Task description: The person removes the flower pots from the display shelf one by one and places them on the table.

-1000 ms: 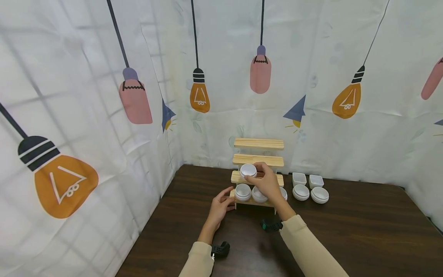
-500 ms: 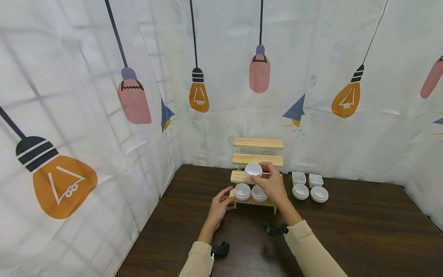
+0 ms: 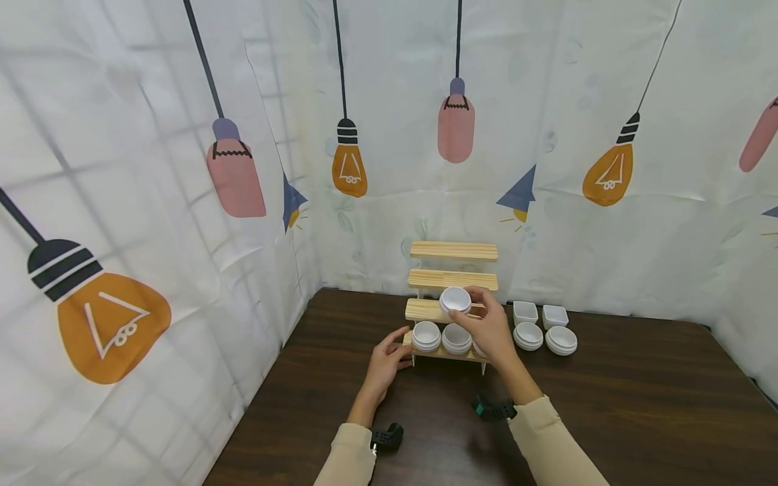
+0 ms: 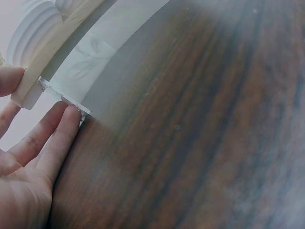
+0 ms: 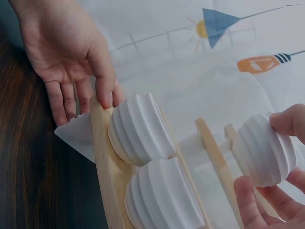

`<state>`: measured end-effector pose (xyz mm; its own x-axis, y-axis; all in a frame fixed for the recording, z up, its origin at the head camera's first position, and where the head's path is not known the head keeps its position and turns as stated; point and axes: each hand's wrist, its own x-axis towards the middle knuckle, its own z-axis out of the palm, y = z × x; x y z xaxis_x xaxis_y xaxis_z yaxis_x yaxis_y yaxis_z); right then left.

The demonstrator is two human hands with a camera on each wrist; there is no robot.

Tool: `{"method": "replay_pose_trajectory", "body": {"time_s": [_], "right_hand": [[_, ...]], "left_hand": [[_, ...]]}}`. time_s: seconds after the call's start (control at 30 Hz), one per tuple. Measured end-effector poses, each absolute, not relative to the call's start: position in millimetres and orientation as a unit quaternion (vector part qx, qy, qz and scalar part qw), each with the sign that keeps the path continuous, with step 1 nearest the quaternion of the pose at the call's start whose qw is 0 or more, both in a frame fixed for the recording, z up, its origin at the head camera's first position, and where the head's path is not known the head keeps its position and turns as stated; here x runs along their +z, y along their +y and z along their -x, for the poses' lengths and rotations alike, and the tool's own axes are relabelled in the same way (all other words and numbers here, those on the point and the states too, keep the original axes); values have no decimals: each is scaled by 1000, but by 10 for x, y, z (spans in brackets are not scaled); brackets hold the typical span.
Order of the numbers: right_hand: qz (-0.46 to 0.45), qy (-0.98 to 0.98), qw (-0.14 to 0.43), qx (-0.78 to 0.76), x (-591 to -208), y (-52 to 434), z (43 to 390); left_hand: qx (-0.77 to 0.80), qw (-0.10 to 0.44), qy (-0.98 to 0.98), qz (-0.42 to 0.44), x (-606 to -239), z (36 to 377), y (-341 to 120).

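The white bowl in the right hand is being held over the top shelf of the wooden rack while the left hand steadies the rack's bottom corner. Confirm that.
Not quite. The right hand holds the white bowl at the second shelf from the bottom, not the top shelf, of the wooden rack, as the head view shows. The left hand does steady the rack's bottom corner.

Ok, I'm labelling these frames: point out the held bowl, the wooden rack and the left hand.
held bowl (image 3: 455,298), head view, on its white inside.
wooden rack (image 3: 454,251), head view, on its top shelf.
left hand (image 3: 384,368), head view, on its back.
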<state>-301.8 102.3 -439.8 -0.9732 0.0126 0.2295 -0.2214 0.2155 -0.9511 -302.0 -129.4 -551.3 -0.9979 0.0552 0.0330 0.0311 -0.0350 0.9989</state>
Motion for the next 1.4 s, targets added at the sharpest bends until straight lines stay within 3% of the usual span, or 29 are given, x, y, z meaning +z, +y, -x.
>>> {"method": "replay_pose_trajectory", "body": {"time_s": [0.63,0.87,1.4], "right_hand": [[-74,-753,111,645,-4490,1271,2911],[-46,-753,113,647,-4511,1377,2838],[-25,-753,153,640,-4596,1664,2736]], "left_hand": [[721,10,692,-32,-5514,3028,-1296],[718,23,694,-39,-5353,2953,-1304],[721,10,692,-33,-5471,2992,-1280]]}}
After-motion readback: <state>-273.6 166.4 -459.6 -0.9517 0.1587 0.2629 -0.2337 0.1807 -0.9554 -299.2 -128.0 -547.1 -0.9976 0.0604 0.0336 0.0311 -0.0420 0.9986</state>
